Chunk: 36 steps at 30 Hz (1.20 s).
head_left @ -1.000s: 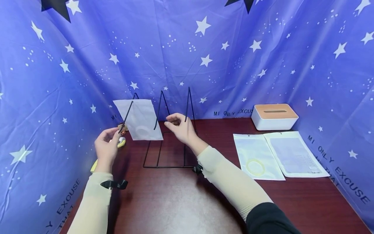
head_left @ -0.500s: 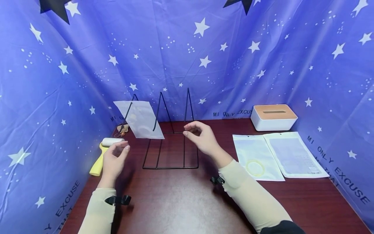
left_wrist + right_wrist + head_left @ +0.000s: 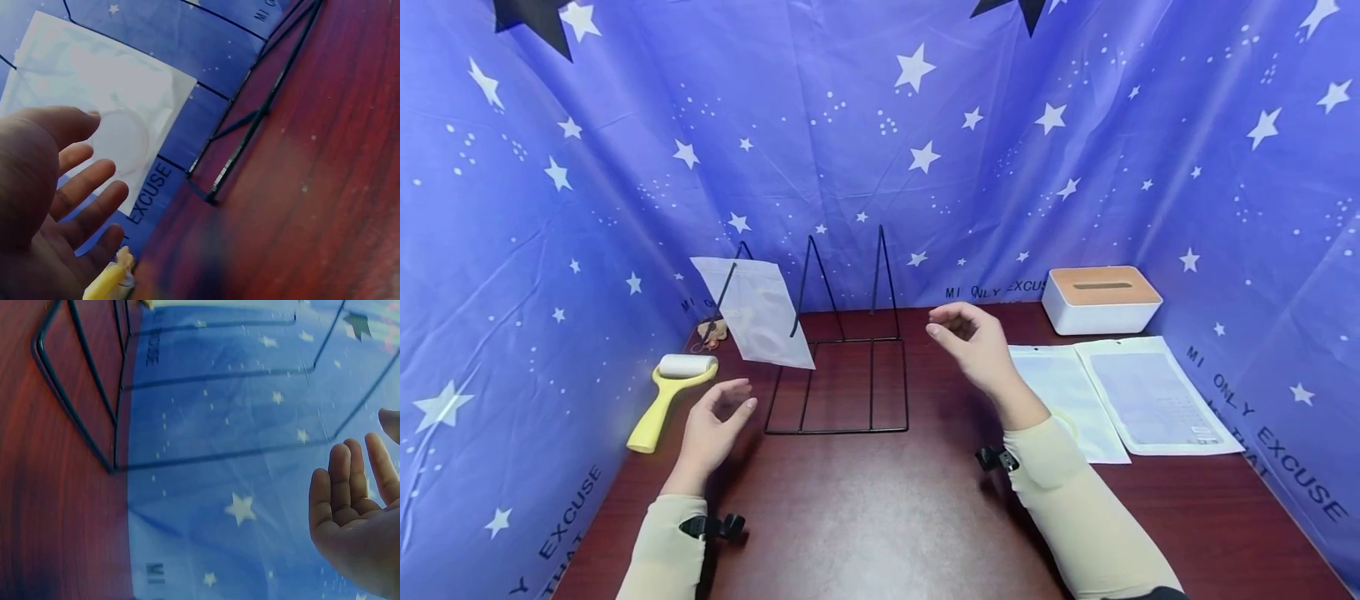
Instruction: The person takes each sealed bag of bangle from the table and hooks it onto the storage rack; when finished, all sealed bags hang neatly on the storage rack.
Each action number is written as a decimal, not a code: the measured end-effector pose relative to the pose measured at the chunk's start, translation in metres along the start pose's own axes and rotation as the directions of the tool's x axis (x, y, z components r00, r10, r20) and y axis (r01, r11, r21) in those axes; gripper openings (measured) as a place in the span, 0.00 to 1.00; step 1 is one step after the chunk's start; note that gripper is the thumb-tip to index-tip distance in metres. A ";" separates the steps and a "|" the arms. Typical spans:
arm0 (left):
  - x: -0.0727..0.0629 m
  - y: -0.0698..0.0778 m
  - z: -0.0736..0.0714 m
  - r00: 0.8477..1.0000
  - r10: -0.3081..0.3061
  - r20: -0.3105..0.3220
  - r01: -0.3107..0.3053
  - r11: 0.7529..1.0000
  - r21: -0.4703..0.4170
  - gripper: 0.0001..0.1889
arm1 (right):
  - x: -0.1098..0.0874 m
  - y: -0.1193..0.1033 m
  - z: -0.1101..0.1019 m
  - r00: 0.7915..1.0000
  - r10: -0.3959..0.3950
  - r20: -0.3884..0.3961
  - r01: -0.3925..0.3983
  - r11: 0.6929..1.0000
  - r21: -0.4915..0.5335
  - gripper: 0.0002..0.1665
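Observation:
A white zip pouch [image 3: 758, 315] stands tilted in the left part of a black wire rack [image 3: 837, 431], its top edge at the leftmost wire divider. In the left wrist view a faint ring shows through the pouch [image 3: 147, 81]. My left hand [image 3: 713, 429] holds nothing, fingers relaxed, just in front of the rack's left side. To its left lies a lint roller [image 3: 658, 412] with a yellow handle and white roll. My right hand [image 3: 976, 346] is also bare, fingers loosely bent, right of the rack and overlapping a flat pouch [image 3: 1090, 417] in the head view.
Beside that pouch lies another white pouch [image 3: 1150, 400] with a greyish flat item inside. A white tissue box [image 3: 1101, 304] with a wooden lid stands behind them. A small brown trinket [image 3: 713, 331] lies behind the roller. Blue star-printed cloth [image 3: 850, 150] surrounds the table [image 3: 880, 517].
Both hands have come away from the rack, the left toward the front, the right toward the right. The left hand has let go of the wire divider. The pouch's lower end has shifted slightly.

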<state>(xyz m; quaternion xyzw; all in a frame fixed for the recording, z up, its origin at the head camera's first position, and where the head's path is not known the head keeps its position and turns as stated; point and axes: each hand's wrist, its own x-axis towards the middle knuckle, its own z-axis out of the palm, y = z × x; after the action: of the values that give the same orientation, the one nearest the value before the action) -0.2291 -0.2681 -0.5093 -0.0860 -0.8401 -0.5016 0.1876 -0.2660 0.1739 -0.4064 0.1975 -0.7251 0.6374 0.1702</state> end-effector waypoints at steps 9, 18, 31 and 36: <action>-0.010 -0.016 0.006 0.993 -0.047 0.105 0.034 0.992 0.122 0.26 | 0.009 0.009 -0.049 0.993 0.010 -0.114 -0.013 1.000 -0.026 0.15; -0.012 -0.025 0.012 0.989 -0.042 0.142 0.011 0.977 0.213 0.28 | 0.012 0.019 -0.095 0.969 0.090 -0.229 -0.098 0.995 -0.024 0.20; -0.015 -0.029 0.017 0.986 -0.028 0.163 -0.010 0.974 0.228 0.30 | 0.005 0.047 -0.150 0.898 0.273 -0.346 -0.304 0.952 -0.038 0.18; -0.015 -0.027 0.018 0.984 -0.010 0.176 -0.035 0.968 0.248 0.29 | -0.001 0.064 -0.169 0.859 0.315 -0.404 -0.394 0.910 -0.128 0.20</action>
<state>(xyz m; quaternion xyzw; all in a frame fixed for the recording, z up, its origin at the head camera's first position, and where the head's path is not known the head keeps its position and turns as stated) -0.2284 -0.2651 -0.5445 -0.1111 -0.9094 -0.3808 0.1251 -0.2978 0.3491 -0.4400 -0.0838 -0.7650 0.6050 0.2040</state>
